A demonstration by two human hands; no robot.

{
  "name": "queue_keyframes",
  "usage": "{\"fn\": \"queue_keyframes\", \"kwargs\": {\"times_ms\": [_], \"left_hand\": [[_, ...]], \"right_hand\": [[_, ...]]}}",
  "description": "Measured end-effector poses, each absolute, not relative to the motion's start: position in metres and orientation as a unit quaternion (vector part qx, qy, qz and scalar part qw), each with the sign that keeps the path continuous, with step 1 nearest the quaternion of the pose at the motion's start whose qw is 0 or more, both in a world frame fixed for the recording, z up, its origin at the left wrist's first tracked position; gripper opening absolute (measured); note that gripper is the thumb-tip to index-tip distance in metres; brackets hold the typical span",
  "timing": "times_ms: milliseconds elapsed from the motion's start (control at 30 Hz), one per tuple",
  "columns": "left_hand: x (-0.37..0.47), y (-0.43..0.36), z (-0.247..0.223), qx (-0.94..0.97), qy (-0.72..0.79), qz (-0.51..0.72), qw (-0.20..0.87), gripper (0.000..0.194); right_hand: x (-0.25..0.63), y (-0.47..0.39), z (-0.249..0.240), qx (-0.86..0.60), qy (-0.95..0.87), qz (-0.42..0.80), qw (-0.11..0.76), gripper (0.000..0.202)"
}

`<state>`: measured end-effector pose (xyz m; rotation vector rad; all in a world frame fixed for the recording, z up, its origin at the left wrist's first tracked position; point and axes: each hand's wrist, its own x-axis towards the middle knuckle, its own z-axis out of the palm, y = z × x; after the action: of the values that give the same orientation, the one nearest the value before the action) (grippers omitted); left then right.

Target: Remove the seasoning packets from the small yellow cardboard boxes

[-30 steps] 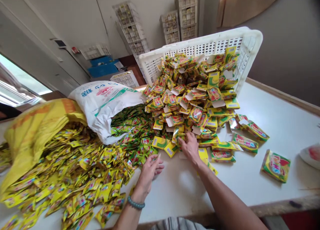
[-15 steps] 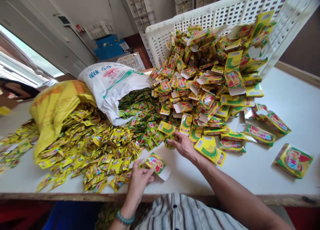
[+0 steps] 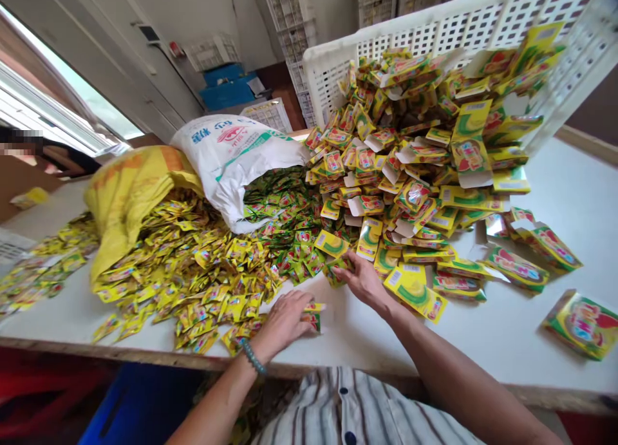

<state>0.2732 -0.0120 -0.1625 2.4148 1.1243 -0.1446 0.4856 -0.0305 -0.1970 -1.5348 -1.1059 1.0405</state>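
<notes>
My left hand [image 3: 286, 319], back upward, is closed over a small yellow-green box [image 3: 313, 321] at the table's front. Only the box's right end shows past my fingers. To the right and a little farther back, my right hand [image 3: 365, 279] has its fingers pinched on a green sachet [image 3: 334, 272]. A yellow box [image 3: 331, 243] lies just beyond those fingertips. Loose green sachets [image 3: 299, 255] are heaped left of my right hand, and yellow sachets [image 3: 212, 284] spread left of my left hand.
A white sack [image 3: 232, 155] and a yellow sack [image 3: 130, 187] lie spilling sachets. At the right, a tipped white crate [image 3: 333, 58] pours out many small boxes [image 3: 415, 194]. One box [image 3: 582, 322] lies apart near the right edge. A person [image 3: 58, 155] is at far left.
My left hand has turned over the box, now covering its printed face and white flap. My right hand stays by the green sachets. The view has shifted slightly left.
</notes>
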Motion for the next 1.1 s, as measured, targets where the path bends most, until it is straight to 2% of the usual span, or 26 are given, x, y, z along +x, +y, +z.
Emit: {"fn": "queue_keyframes", "kwargs": {"times_ms": [67,200,267,367,467,633,800,867,967,1100], "left_hand": [[0.270,-0.013,-0.165,0.837,0.476,-0.010,0.271,0.023],[0.268,-0.020,-0.176,0.698,0.534,0.132,0.459,0.037],[0.273,-0.026,-0.181,0.633,0.510,0.183,0.553,0.042],[0.281,-0.034,-0.184,0.572,0.499,0.203,0.618,0.047],[0.286,-0.041,-0.183,0.550,0.496,0.203,0.640,0.047],[0.287,-0.048,-0.189,0.530,0.494,0.231,0.650,0.046],[0.284,-0.050,-0.193,0.530,0.502,0.249,0.636,0.046],[0.284,-0.049,-0.194,0.537,0.505,0.260,0.624,0.044],[0.286,-0.048,-0.197,0.545,0.512,0.286,0.599,0.042],[0.286,-0.052,-0.199,0.530,0.519,0.303,0.598,0.043]], "right_hand": [[0.484,-0.029,-0.199,-0.569,-0.414,0.477,0.527,0.028],[0.476,-0.031,-0.198,-0.456,-0.378,0.563,0.576,0.035],[0.475,-0.033,-0.196,-0.450,-0.432,0.558,0.548,0.029],[0.478,-0.036,-0.194,-0.460,-0.559,0.517,0.458,0.014],[0.480,-0.037,-0.195,-0.476,-0.644,0.460,0.384,0.010],[0.470,-0.040,-0.195,-0.520,-0.697,0.361,0.338,0.020],[0.467,-0.045,-0.188,-0.500,-0.668,0.415,0.363,0.044],[0.470,-0.045,-0.185,-0.503,-0.651,0.418,0.386,0.032],[0.471,-0.045,-0.182,-0.502,-0.680,0.361,0.393,0.008],[0.463,-0.050,-0.182,-0.500,-0.698,0.326,0.396,0.015]]}}
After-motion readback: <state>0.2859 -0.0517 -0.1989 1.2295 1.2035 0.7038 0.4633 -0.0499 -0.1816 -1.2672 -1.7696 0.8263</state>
